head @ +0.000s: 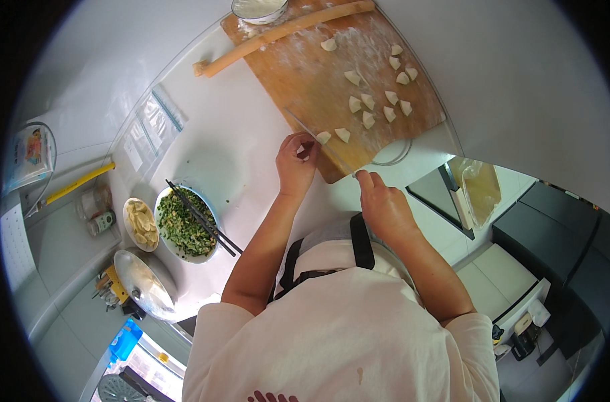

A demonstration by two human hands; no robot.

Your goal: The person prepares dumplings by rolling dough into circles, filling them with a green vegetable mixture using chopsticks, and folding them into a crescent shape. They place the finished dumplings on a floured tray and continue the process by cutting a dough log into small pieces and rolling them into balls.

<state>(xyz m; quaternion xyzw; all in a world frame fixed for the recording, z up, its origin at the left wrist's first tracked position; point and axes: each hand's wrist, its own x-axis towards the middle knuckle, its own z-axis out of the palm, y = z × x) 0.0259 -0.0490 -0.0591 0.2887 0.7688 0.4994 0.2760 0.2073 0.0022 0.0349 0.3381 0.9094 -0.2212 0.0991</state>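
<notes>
My right hand (388, 201) is closed around the handle of a knife (330, 149). The blade, seen almost edge-on, slants up and left over the near corner of a wooden board (305, 90). Close against the blade's left side is my left hand (297, 163), its fingers curled and thumb bent in; whether dough sits inside them is hidden. Just past the blade lies a cut dough piece (323, 137), with a second dough piece (342, 134) beside it. Several more wedge-shaped dough pieces (368, 101) are scattered over the board's right half.
A long rolling pin (290, 32) crosses the board's far end beside a bowl of flour (260, 11). On the left stand a bowl of chopped green filling (184, 226) with black chopsticks (199, 216) across it, a bowl of pale slices (142, 224) and a metal lid (144, 284).
</notes>
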